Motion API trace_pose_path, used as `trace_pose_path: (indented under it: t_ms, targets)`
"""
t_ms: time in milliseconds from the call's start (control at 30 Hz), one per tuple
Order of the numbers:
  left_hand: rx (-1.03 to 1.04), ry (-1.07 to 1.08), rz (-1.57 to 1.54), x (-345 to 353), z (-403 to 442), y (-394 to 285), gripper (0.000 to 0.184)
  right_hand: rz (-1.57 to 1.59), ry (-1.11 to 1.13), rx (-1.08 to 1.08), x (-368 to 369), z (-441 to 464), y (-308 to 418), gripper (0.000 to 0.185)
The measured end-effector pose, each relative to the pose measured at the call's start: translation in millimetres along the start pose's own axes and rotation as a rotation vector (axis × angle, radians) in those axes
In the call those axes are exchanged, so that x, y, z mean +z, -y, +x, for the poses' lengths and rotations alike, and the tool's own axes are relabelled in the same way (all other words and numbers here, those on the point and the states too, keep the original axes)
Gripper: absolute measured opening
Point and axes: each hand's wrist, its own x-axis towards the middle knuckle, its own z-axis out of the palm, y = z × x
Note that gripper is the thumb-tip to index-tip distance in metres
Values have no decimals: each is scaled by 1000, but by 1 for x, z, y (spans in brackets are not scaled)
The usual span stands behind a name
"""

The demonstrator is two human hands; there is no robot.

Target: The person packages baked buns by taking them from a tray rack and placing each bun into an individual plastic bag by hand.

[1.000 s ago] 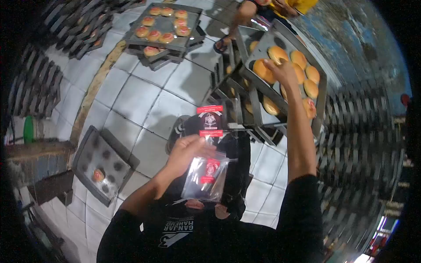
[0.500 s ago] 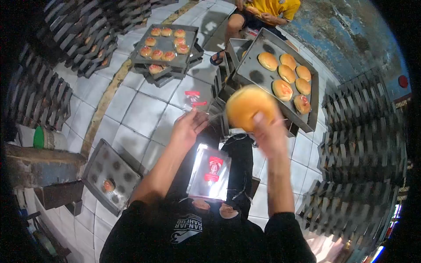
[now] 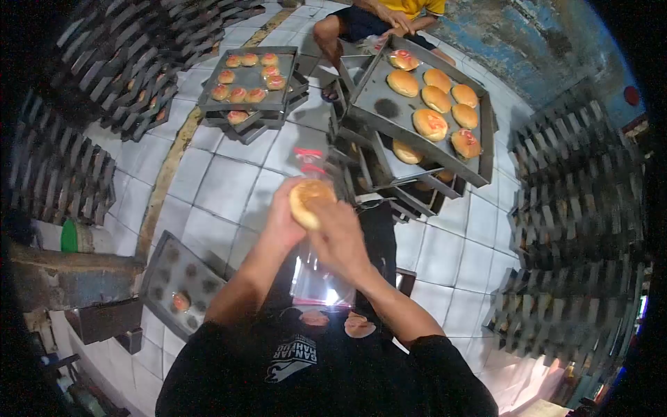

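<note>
A round golden bun (image 3: pixel 303 201) is between my two hands, above my lap. My right hand (image 3: pixel 340 236) is closed on its near right side, slightly blurred. Closed at the bun's left edge, my left hand (image 3: pixel 279 217) holds a clear plastic bag (image 3: pixel 310 161) with red print, which stretches out beyond the bun. Whether the bun is inside the bag I cannot tell. On my lap lies a stack of clear plastic bags (image 3: pixel 323 281), partly covered by my right hand and forearm.
At the front right, a tray of buns (image 3: pixel 389 108) tops a stack of trays. Another tray with small wrapped buns (image 3: pixel 250 61) stands front left. A tray (image 3: pixel 156 292) with one bun lies on the left floor. Tray stacks (image 3: pixel 556 229) line both sides. A person in yellow (image 3: pixel 410 8) sits ahead.
My right hand has brought the bun left and down to my left hand. The view has shifted, and the other person's hands have moved closer together.
</note>
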Motion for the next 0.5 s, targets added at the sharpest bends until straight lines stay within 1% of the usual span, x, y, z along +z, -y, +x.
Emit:
trace_pose_path:
  t_ms: [33, 67, 100, 133, 200, 300, 333, 400, 500]
  targets:
    - [-51, 43, -97, -22, 0, -7, 31, -3, 89, -27, 13, -8, 5, 63]
    - [-64, 41, -191, -34, -2, -9, 37, -79, 132, -6, 25, -12, -3, 64]
    - [56, -56, -43, -42, -7, 5, 40, -161, 172, 14, 32, -14, -11, 65]
    - [172, -149, 100, -24, -15, 31, 43, -199, 150, 1, 28, -10, -13, 64]
    - [356, -220, 309, 35, -36, 49, 50, -287, 123, -31, 9, 7, -17, 61]
    - [279, -29, -7, 22, -15, 2, 46, -205, 157, -51, -4, 15, -12, 59]
    - [150, -25, -97, 8, -1, -9, 38, -278, 227, -9, -4, 20, -12, 57]
    - [249, -158, -7, -4, 21, 32, 36, -428, 375, 66, -3, 35, -15, 55]
    - [389, -243, 23, 11, 30, 45, 43, -193, 352, 80, -42, 59, 1, 53]
